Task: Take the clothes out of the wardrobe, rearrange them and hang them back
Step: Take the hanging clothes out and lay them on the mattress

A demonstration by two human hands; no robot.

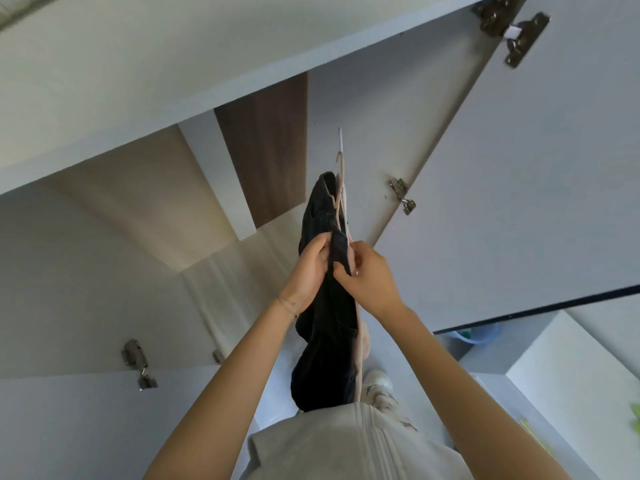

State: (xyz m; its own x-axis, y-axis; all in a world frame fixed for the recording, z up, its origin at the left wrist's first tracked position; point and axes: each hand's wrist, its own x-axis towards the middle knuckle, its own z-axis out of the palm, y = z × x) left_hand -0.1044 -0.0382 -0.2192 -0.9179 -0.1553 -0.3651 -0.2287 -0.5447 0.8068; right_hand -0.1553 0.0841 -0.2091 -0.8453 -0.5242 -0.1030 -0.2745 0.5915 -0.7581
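The left hand [309, 269] and right hand [371, 276] each pinch a dark, limp garment [325, 344] draped on a pale pink hanger [340, 192].

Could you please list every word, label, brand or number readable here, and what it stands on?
None can be read.
The white tab on the upper door hinge: too small to tell.
The dark garment, held by the left hand and right hand: no label shows.
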